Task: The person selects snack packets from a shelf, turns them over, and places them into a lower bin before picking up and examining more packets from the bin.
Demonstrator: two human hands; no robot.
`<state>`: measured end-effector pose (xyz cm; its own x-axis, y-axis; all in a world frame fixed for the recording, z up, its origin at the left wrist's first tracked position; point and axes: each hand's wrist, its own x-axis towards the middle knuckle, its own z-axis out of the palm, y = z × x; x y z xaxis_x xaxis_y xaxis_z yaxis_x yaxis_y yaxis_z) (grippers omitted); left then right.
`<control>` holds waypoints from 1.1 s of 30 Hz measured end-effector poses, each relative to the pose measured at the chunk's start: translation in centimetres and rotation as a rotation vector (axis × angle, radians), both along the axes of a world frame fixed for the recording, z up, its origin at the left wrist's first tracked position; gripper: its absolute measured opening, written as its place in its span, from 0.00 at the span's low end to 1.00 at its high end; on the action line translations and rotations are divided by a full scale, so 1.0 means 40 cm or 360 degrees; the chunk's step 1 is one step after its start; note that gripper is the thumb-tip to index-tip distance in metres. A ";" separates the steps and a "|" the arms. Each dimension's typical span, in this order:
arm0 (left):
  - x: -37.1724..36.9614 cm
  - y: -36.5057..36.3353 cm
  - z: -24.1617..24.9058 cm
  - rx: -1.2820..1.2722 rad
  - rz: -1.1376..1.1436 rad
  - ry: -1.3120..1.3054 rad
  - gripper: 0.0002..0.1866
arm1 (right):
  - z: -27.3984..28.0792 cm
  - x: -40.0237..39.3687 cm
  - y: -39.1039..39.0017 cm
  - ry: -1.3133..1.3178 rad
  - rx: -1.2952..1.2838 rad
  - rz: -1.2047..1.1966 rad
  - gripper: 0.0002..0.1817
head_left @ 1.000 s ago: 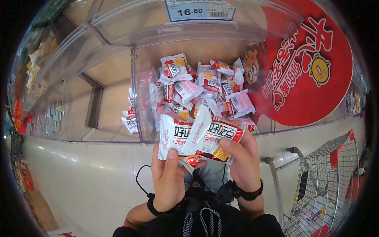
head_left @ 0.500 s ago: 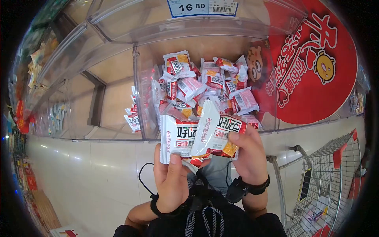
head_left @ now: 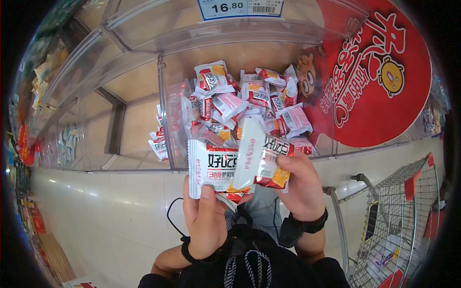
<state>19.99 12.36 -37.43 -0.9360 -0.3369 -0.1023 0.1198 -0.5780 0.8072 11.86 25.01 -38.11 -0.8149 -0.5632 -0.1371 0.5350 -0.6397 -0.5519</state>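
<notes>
My left hand [head_left: 206,223] pinches a white and red snack packet [head_left: 211,165] by its lower edge, thumb on the front. Part of another packet [head_left: 235,197] shows beneath it, against the fingers. My right hand [head_left: 305,185] grips a second snack packet [head_left: 264,161] by its right side, its thumb on the print. This packet tilts and overlaps the right part of the left one. Just beyond both hands, a clear bin holds a heap of similar small packets [head_left: 228,104].
The bin's clear divider [head_left: 165,115] stands left of the heap. A price label [head_left: 240,8] is at the top. A round red sign [head_left: 379,77] fills the upper right. A wire shopping cart [head_left: 398,216] stands at the lower right, on the tiled floor [head_left: 115,201].
The right packet has turned slightly, its left part now more upright. The left packet has shifted a little left with my left hand. The whole view has moved slightly.
</notes>
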 end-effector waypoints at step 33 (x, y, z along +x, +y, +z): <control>-0.029 -0.024 0.007 -0.0080 -0.0249 -0.0107 0.33 | -0.021 0.036 0.039 0.0124 0.0135 -0.0597 0.24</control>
<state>18.83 11.41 -37.17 -0.9690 -0.1937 -0.1532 -0.0238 -0.5442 0.8386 13.29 26.59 -38.93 -0.9718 -0.2133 -0.1000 0.2269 -0.7334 -0.6408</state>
